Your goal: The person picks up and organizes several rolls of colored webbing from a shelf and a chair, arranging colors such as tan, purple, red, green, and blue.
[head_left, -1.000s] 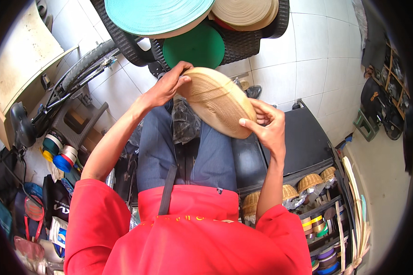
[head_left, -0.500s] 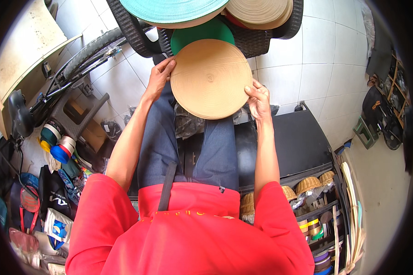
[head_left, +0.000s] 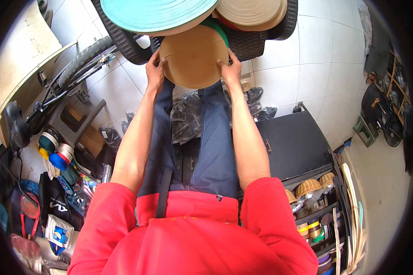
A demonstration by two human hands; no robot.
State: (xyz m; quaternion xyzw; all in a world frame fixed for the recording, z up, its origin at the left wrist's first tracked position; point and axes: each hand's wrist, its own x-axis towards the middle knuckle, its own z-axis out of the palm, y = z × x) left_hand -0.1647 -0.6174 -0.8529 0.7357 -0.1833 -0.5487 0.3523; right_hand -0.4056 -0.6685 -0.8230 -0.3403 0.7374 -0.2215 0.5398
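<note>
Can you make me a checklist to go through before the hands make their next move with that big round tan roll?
1. Left hand gripping the tan webbing roll at its left edge: ok.
2. Right hand gripping its right edge: ok.
3. Roll wound into a neat disc: ok.
4. Green roll in full view: not ok, mostly covered by the tan one.
5. Tan roll touching the green one: cannot tell.

Flat round tan roll (head_left: 194,56), broad face showing, held between left hand (head_left: 155,73) and right hand (head_left: 231,69)
</note>
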